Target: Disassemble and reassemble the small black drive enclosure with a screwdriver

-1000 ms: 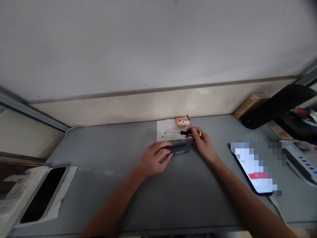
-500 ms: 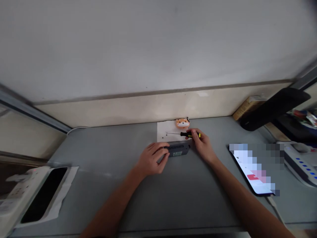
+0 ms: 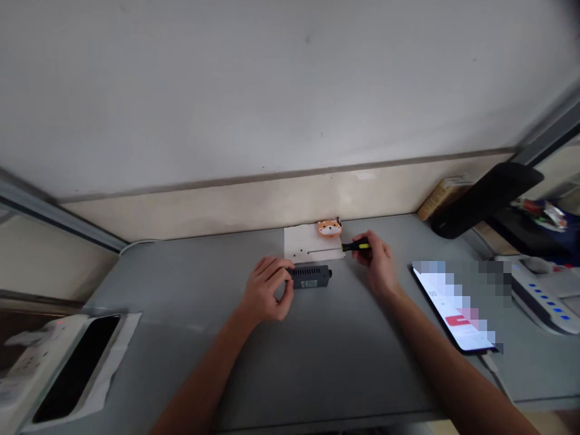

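My left hand (image 3: 270, 289) grips the left end of a small dark grey box (image 3: 312, 278) with a row of vent slots and a pale label. The box rests on the grey table, and its covered end is hidden by my fingers. In my right hand (image 3: 377, 261) is a screwdriver (image 3: 356, 246) with a black and yellow handle, its thin shaft pointing left over a white paper (image 3: 299, 235). Several tiny dark screws (image 3: 301, 250) lie on that paper, near the shaft's tip. An orange and white dog-face case (image 3: 330, 228) sits at the paper's back right.
A lit phone (image 3: 455, 314) with a cable lies to the right, beside a white power strip (image 3: 544, 302). Behind it a black cylinder (image 3: 487, 199) leans near a tan box (image 3: 444, 196). At the left are a dark phone (image 3: 79, 368) and another power strip (image 3: 40, 362).
My right hand has moved the screwdriver slightly right, away from the grey box, and its tip is now close to a screw. My left hand keeps its grip on the box.
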Demonstrator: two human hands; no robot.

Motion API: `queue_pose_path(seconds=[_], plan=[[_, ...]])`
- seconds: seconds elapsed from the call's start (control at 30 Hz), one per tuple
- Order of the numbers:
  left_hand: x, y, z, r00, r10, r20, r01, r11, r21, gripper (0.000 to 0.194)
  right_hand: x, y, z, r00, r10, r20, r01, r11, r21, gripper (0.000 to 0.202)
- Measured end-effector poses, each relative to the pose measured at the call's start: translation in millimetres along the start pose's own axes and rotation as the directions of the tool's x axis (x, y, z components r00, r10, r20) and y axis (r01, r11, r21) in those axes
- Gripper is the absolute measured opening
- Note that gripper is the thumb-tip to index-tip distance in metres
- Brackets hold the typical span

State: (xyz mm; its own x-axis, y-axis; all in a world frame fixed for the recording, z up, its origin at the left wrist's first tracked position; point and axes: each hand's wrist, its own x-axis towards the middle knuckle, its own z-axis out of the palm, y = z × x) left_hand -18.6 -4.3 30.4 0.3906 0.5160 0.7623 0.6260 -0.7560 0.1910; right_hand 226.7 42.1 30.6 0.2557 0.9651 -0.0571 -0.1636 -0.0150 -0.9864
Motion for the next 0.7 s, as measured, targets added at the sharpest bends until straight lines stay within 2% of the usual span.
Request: queue_pose_path(seconds=[0.1,0.2,0.37,0.7], plan=[[-1.6,5.7,5.0,0.999,-0.009,-0.039,0.012,0.998,0.067,0.016,1.9,-5.1,-2.8,0.998,0.021,-0.051,-0.018,0.999,0.05,0.038],[-2.2,15.7,12.8,0.998,0.0,-0.068,0.01,0.989,0.144,0.018,3.1,-8.8,-4.6,0.998,-0.002,-0.059,0.004,0.999,0.032,0.031],[1.6,27.9,22.6,0.997,0.019,-0.076,-0.001,0.974,0.229,0.016,3.9,-10.6,-6.8,0.998,-0.044,-0.05,0.044,0.999,-0.001,0.03],[1.5,34.0,30.8,0.999,0.003,-0.033,0.005,0.965,0.262,0.01,4.1,-12.7,-9.2,0.997,-0.058,-0.049,0.057,0.998,-0.027,0.029]])
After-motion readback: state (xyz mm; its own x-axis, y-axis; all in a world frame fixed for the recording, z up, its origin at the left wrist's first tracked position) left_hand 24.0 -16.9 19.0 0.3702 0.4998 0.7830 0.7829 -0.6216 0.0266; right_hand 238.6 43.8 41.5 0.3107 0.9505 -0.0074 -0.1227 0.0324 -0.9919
